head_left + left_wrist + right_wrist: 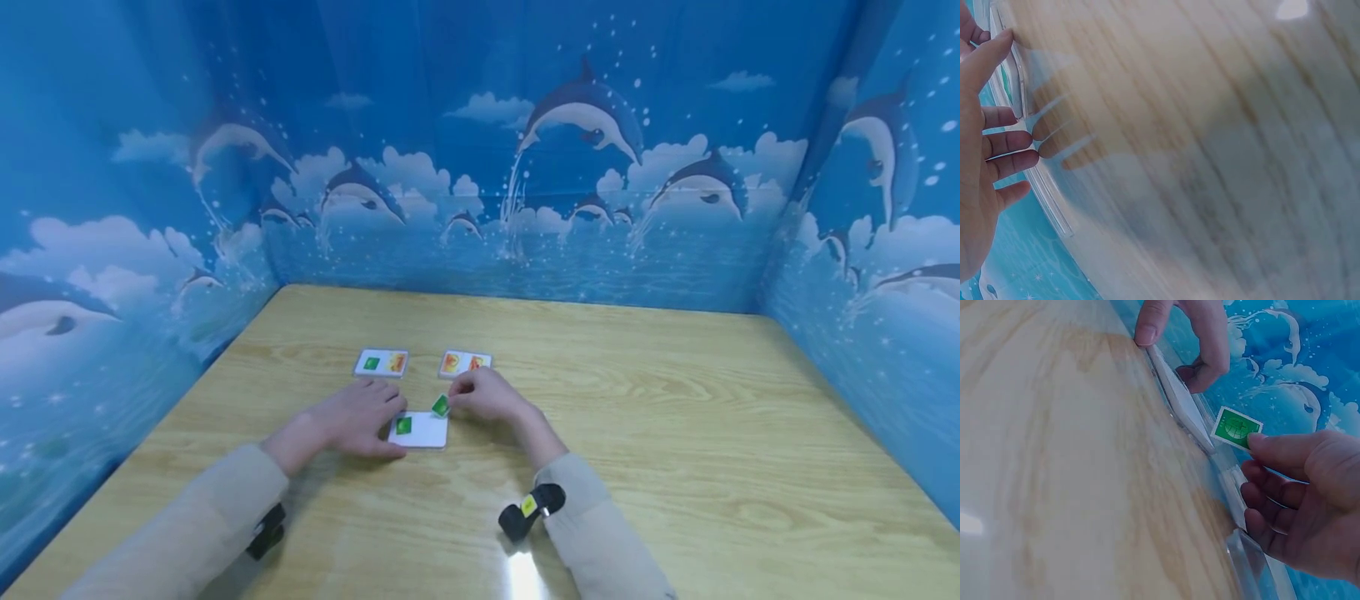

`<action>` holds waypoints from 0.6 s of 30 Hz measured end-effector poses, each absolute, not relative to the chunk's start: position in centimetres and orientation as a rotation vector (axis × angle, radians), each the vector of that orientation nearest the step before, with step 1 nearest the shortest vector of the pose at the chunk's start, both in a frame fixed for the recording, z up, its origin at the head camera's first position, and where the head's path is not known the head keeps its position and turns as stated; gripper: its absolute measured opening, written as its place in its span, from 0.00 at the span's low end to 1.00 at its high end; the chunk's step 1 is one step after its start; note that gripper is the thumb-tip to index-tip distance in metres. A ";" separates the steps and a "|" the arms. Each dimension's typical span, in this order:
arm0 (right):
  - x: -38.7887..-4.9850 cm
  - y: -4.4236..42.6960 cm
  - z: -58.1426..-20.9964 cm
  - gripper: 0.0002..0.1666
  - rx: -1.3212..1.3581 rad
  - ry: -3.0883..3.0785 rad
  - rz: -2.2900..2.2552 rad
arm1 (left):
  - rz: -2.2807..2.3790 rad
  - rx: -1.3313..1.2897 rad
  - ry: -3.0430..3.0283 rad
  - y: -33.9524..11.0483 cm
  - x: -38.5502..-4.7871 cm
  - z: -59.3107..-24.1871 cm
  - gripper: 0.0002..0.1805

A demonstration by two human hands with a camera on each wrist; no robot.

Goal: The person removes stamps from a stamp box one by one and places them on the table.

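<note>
While the thumb and forefinger of the right hand (487,396) pinch a small green stamp (1235,426) near one corner, the left hand (362,422) steadies a white card (427,433). The right grip is closed on the stamp alone, its other fingers loosely bent below. The left grip is spread, with the thumb at the card's near edge and the forefinger at its far edge, both toward the left end.

The pinched stamp has a toothed white border and a pale globe-like design. It is tilted at the card's far right corner; I cannot tell whether it touches the card. A second green stamp (403,426) lies on the left part of the white card, while the middle and right parts are plain white.

Farther back on the wooden worktop (675,400) lie two more cards, side by side and apart. The back left card (384,357) carries a green stamp on its left and an orange one on its right. The back right card (463,362) bears two orange pictures, and the right hand hides some of its near edge.

Both arms wear beige sleeves (600,533) and black wrist devices (516,523), the right one with a yellow label. A blue dolphin curtain (450,83) surrounds the worktop's back and sides.
</note>
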State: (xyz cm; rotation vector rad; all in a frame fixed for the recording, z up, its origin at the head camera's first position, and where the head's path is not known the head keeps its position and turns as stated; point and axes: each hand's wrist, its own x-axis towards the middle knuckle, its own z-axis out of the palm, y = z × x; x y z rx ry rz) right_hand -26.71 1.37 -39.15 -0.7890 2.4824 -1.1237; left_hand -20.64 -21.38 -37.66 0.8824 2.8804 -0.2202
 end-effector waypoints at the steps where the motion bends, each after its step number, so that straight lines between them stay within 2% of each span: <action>1: -26.9 1.4 -39.2 0.03 -0.795 2.497 -1.125 | -0.218 0.876 2.879 -21.4 -20.6 -37.6 0.40; 18: -27.3 0.8 -39.4 0.04 -0.684 2.585 -1.175 | -0.208 0.898 2.876 -21.4 -20.5 -37.3 0.39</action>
